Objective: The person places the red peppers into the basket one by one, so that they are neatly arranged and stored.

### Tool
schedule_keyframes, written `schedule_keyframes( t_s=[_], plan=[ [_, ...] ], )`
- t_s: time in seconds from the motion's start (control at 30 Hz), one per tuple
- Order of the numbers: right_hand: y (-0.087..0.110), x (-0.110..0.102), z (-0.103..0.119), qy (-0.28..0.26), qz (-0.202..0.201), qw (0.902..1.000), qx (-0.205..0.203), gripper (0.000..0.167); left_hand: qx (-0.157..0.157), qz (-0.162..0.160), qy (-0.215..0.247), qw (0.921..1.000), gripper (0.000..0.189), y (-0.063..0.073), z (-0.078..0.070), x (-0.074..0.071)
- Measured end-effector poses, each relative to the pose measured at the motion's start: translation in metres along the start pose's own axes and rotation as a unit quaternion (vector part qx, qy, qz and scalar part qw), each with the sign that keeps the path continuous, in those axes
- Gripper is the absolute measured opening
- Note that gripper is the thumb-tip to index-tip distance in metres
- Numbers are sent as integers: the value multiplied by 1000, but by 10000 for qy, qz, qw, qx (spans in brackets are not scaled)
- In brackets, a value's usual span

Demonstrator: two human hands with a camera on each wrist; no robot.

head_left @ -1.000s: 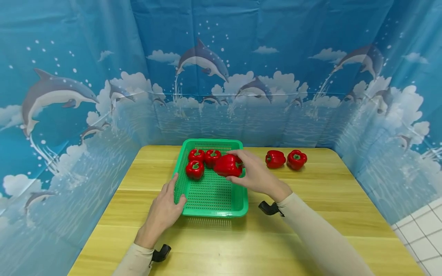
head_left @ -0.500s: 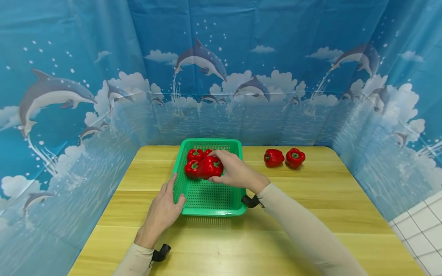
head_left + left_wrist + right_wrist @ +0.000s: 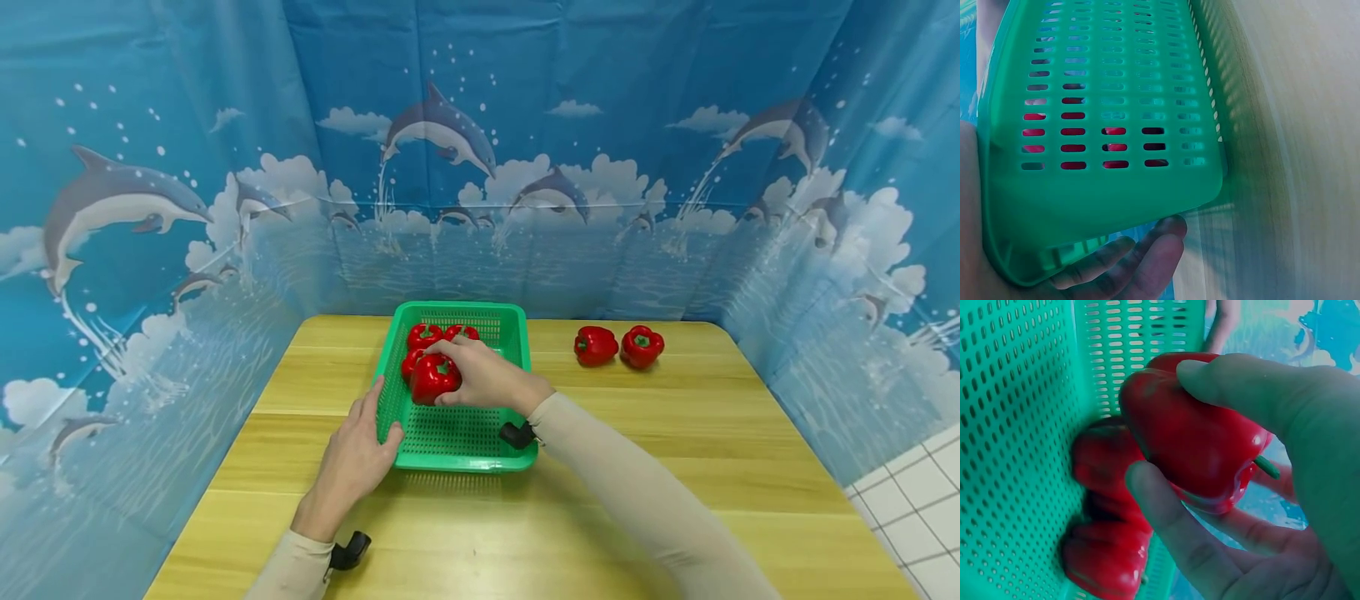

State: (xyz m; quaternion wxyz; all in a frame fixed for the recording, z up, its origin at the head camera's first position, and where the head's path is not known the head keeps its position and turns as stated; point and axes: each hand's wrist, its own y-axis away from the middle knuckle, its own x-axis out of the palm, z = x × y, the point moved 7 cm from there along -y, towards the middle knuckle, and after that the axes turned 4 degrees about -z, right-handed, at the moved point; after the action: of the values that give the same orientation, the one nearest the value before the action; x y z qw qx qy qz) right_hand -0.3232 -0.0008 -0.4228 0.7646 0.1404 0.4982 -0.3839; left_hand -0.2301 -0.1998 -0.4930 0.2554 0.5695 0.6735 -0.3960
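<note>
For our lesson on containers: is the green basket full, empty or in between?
The green basket is in between: three red peppers sit toward its far end; its nearer part is bare.

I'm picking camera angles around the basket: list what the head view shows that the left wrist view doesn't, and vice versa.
Only the head view: two red peppers lying on the table right of the basket, and the dolphins on the backdrop.
Only the left wrist view: the outer face of a basket wall up close, with red patches showing through its slots.
Both: the left hand, the basket and the table.
</note>
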Motion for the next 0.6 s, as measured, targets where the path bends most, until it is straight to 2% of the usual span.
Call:
schedule_keyframes(
  t_s=[0.4, 0.6],
  plan=[
    [-14, 22, 6, 259, 533, 9980, 240, 79, 43, -26, 15, 10000, 85, 0, -2, -1],
    [-16, 30, 5, 198, 581, 9967, 537, 82, 7, 25, 36, 10000, 86, 1, -1, 0]
  ],
)
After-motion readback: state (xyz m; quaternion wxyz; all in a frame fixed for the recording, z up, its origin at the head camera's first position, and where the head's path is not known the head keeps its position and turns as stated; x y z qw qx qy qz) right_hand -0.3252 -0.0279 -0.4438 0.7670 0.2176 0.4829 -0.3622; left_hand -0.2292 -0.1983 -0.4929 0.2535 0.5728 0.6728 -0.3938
